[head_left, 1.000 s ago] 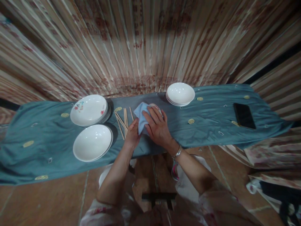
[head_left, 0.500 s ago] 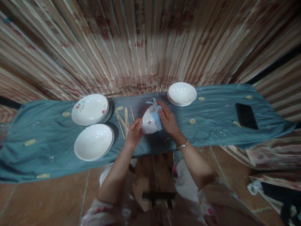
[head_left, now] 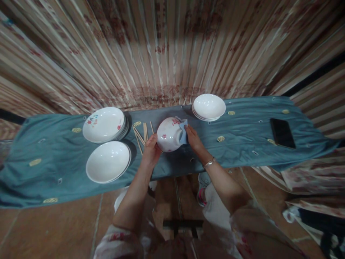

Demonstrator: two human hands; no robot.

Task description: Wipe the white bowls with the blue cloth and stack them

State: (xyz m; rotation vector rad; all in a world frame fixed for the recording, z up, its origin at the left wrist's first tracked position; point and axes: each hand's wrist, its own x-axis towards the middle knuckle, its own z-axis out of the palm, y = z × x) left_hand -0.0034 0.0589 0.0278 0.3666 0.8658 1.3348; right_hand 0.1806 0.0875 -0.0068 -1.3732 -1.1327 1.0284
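A white bowl (head_left: pixel 167 136) with red flower marks is tipped on its side above the table, its foot facing right. My left hand (head_left: pixel 151 150) grips its rim from the left, fingers partly hidden behind it. Against the bowl's foot lies a light blue cloth (head_left: pixel 183 131), which my right hand (head_left: pixel 193 139) pinches from the right. Just left of the bowl, several wooden chopsticks (head_left: pixel 139 135) lie loose on the tablecloth.
A stack of flowered plates (head_left: pixel 104 124) and a pair of large white bowls (head_left: pixel 107 162) stand at the left. Stacked smaller bowls (head_left: pixel 209 107) sit at the back right. A black phone (head_left: pixel 282 133) lies on the blue-green tablecloth (head_left: pixel 242 133) farther right; a curtain (head_left: pixel 172 54) hangs behind.
The bowl has turned so that its foot now shows. My right hand and the cloth have slid off its side onto the foot. The left hand has shifted slightly left.
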